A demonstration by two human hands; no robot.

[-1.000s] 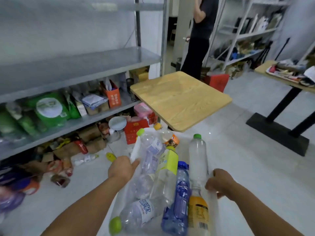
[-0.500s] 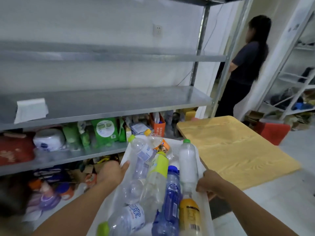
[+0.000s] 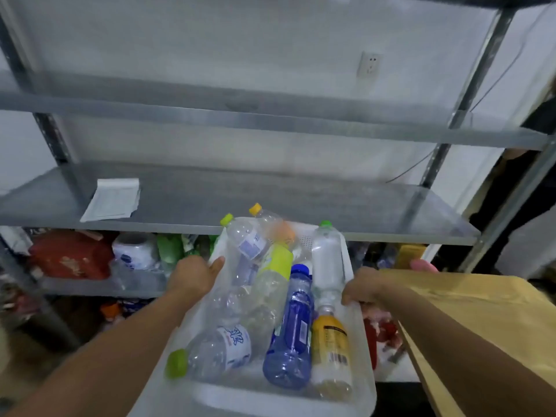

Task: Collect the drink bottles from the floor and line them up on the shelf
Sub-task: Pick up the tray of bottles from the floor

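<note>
While each hand's grip clamps a side rim of the white bin (image 3: 359, 350), bottles (image 3: 296, 320) lie between left hand (image 3: 192, 276) and right hand (image 3: 362, 288).

I'm counting one white bin (image 3: 359, 350), roughly eight bottles (image 3: 293, 323) lying in it, overlapping so the count is uncertain. I'm seeing one sheet of paper (image 3: 112, 198) on the shelf (image 3: 270, 197), one wooden table (image 3: 487, 308).

A grey metal shelf (image 3: 270, 200) spanned the frame at mid-height, with one white paper sheet (image 3: 112, 200) lying flat near its left end. The shelf below (image 3: 99, 285) held a toilet-paper pack (image 3: 134, 255), a red package (image 3: 70, 255) and green packets (image 3: 170, 248).
</note>
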